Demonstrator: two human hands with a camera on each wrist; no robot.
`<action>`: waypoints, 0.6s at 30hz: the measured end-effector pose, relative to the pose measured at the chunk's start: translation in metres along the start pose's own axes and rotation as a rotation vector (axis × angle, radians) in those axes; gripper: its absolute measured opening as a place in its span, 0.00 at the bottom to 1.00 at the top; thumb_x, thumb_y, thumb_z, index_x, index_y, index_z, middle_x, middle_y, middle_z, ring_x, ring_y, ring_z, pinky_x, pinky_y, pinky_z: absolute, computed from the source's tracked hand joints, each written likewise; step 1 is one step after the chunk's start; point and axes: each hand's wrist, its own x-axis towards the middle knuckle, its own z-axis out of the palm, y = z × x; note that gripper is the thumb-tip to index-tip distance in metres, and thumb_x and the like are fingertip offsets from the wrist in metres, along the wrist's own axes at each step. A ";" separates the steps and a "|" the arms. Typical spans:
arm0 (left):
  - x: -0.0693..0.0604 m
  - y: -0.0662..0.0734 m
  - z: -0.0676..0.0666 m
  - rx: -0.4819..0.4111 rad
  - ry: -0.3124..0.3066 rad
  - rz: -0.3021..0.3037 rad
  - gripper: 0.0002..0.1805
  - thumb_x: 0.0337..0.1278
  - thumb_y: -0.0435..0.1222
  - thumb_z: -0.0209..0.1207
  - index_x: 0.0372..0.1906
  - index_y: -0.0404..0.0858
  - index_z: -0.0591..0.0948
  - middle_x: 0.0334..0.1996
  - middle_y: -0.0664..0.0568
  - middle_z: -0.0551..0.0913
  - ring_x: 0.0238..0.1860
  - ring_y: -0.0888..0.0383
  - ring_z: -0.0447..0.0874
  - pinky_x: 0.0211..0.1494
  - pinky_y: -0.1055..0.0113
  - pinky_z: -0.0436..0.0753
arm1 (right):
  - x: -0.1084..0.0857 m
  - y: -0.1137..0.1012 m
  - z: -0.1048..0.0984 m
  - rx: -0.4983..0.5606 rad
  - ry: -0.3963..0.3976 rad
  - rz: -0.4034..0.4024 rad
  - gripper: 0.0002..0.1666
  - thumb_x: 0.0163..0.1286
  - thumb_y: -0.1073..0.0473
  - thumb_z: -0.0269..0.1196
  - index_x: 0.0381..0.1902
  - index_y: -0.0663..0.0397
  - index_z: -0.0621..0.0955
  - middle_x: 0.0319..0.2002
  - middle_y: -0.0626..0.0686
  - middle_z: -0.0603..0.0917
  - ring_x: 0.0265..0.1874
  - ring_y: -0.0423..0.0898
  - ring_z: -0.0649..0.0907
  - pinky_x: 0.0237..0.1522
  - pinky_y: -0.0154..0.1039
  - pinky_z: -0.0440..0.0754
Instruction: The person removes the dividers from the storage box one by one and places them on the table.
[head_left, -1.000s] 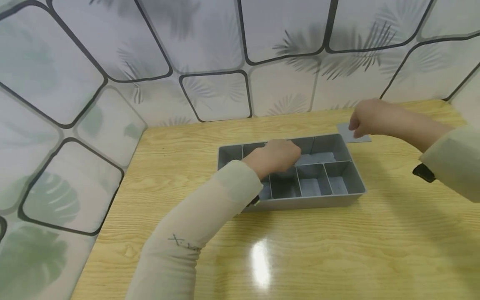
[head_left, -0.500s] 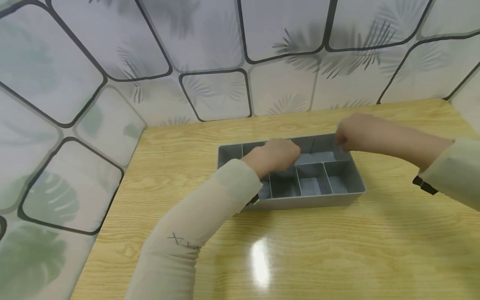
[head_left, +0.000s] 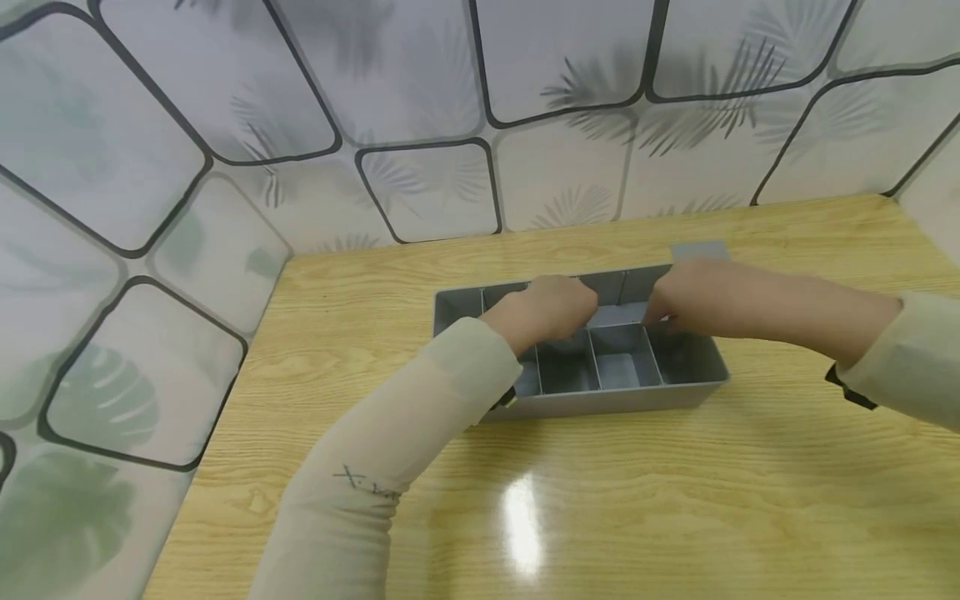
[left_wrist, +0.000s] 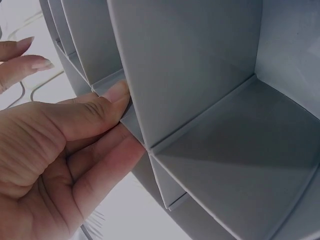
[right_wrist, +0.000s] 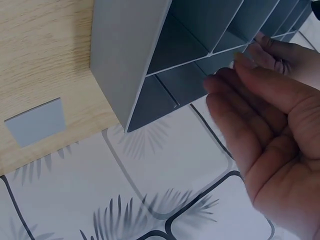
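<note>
A grey box (head_left: 622, 403) with several compartments sits on the table. My left hand (head_left: 543, 310) is over its middle; in the left wrist view, the thumb and fingers pinch a grey divider (left_wrist: 131, 122) at the centre partition. My right hand (head_left: 705, 296) is over the box's right part. In the right wrist view, this hand (right_wrist: 270, 125) has loosely bent fingers, with nothing visible between them and the thumb. A flat grey divider plate (head_left: 701, 250) lies on the table behind the box's right end, partly hidden by the right hand in the head view.
The wood-grain table (head_left: 615, 500) extends around the box. A pale wall covering with leaf prints (head_left: 562, 167) rises behind and on the left. Upright dividers (head_left: 648, 354) separate the front compartments.
My right hand has come from above the loose plate leftward and nearer, over the box. The plate still lies on the table. My left hand has stayed in place.
</note>
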 end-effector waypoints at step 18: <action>0.002 0.000 0.001 0.013 0.014 0.002 0.09 0.65 0.30 0.52 0.35 0.41 0.82 0.25 0.57 0.76 0.26 0.62 0.67 0.27 0.72 0.72 | -0.006 -0.013 0.013 -0.205 -0.031 -0.330 0.15 0.56 0.69 0.65 0.37 0.43 0.85 0.31 0.41 0.84 0.20 0.35 0.76 0.19 0.31 0.74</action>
